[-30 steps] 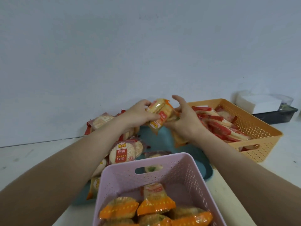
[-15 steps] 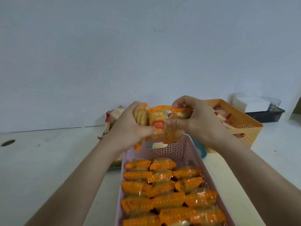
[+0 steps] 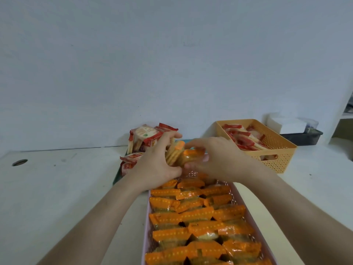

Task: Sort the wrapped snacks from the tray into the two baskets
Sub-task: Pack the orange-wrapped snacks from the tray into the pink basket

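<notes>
My left hand (image 3: 154, 165) and my right hand (image 3: 215, 159) meet over the far end of the pink basket (image 3: 146, 222). Together they grip orange-wrapped cracker packs (image 3: 183, 155). The left hand holds a pack of ridged crackers; the right hand curls round an orange pack beside it. Several orange-wrapped packs (image 3: 198, 220) fill the pink basket in rows. Behind the hands, the teal tray (image 3: 116, 177) holds red-wrapped snacks (image 3: 147, 134). At the right, the orange basket (image 3: 277, 155) holds several red-wrapped snacks (image 3: 242, 140).
A white box (image 3: 286, 124) sits on a dark tray (image 3: 301, 137) at the far right by the wall. The white table (image 3: 57, 188) has a round hole (image 3: 19, 162) at the left. A plain wall rises close behind the tray.
Both hands came back from the tray with the orange packs and lowered them to the far end of the pink basket. The view tilted down, showing more of that basket.
</notes>
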Demonstrator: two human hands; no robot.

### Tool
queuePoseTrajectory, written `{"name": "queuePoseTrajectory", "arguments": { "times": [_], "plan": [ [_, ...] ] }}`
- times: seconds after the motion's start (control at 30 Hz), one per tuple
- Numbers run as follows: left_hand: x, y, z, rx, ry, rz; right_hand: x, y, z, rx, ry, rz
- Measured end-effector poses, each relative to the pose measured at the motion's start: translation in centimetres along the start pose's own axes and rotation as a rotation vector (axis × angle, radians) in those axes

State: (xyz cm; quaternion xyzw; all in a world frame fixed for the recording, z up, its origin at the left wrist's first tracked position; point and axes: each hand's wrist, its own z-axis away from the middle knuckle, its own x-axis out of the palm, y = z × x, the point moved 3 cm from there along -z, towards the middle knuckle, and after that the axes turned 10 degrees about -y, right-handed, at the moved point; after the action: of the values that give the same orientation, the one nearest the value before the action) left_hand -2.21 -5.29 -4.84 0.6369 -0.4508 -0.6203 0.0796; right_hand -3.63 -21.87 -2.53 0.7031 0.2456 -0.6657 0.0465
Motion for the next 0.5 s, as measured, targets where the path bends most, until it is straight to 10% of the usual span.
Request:
{"name": "queuePoseTrajectory", "arguments": {
  "times": [0.2, 0.37, 0.5],
  "plan": [
    [-0.7, 0.3, 0.5, 0.084, 0.007, 0.068, 0.6, 0.0, -0.4, -0.01, 0.096, 0.059],
    [-2.6, 0.3, 1.2, 0.023, -0.357, 0.003, 0.8, 0.1, -0.5, 0.003, 0.032, 0.133],
    [-2.8, 0.8, 1.0, 0.109, -0.057, -0.197, 1.1, -0.7, -0.4, -0.037, -0.149, 0.154]
  ]
}}
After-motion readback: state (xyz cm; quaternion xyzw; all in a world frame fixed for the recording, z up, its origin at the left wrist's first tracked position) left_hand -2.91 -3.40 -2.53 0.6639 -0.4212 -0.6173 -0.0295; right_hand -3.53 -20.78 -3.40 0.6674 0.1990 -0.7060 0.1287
